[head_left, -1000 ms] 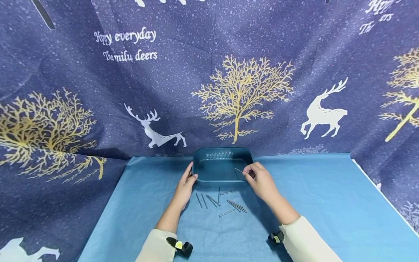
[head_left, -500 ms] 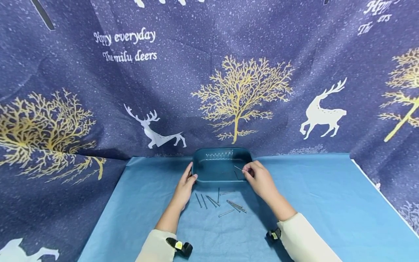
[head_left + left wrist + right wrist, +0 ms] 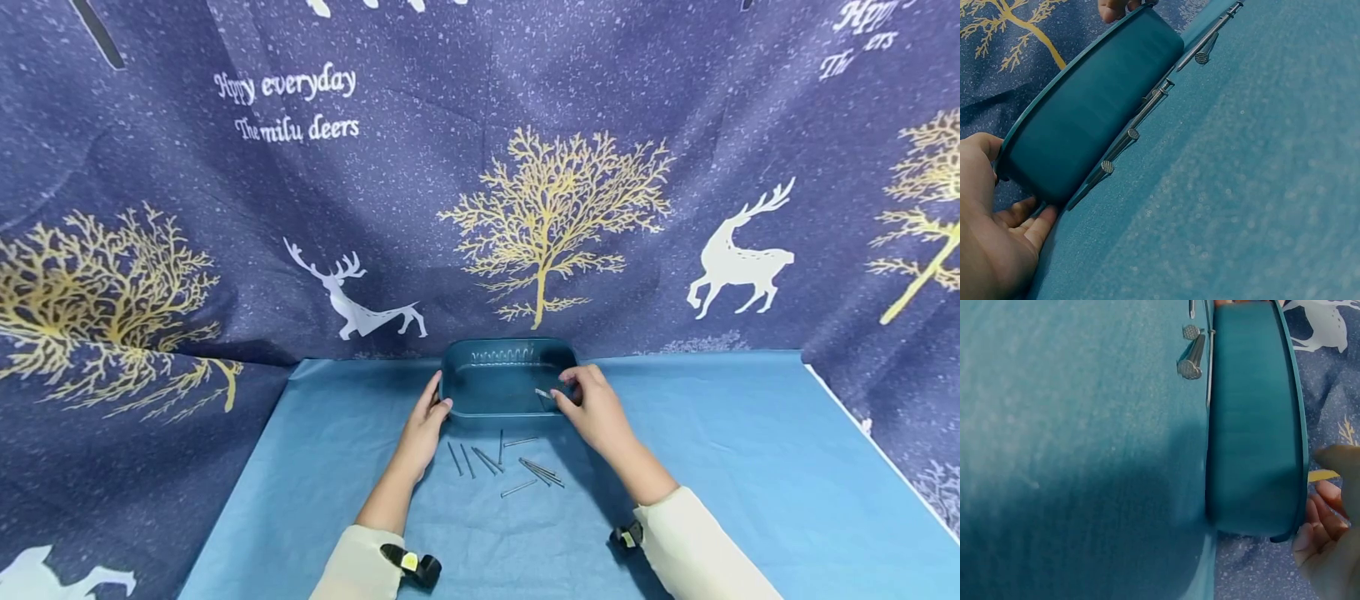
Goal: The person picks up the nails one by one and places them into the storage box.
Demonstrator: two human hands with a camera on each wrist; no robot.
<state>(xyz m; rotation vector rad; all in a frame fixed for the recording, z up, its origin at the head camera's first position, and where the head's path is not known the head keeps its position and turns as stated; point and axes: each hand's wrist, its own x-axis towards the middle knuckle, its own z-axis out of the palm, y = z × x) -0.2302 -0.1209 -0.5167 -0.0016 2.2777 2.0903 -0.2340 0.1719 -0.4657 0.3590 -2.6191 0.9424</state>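
A dark teal rectangular tray (image 3: 495, 416) stands at the back of the cloth. My left hand (image 3: 422, 429) grips its left end, thumb near the rim and fingers against the outer wall in the left wrist view. Over the tray's right end is my right hand (image 3: 596, 410), its thumb and index finger parted. A nail (image 3: 542, 392) lies or drops just off those fingertips, inside the tray; contact with the floor cannot be told. In the right wrist view, the right hand (image 3: 1329, 531) is partly behind the rim. Several nails (image 3: 542, 472) lie in front of the tray.
More loose nails (image 3: 487, 460) are spread on the blue cloth (image 3: 712, 450) between the forearms. A purple curtain (image 3: 420, 208) with printed trees and deer hangs directly behind the tray. Both wrists carry small black cameras.
The right thumb and index finger have come apart and let go of the nail they pinched; it now sits lower, inside the tray. The left hand has not moved.
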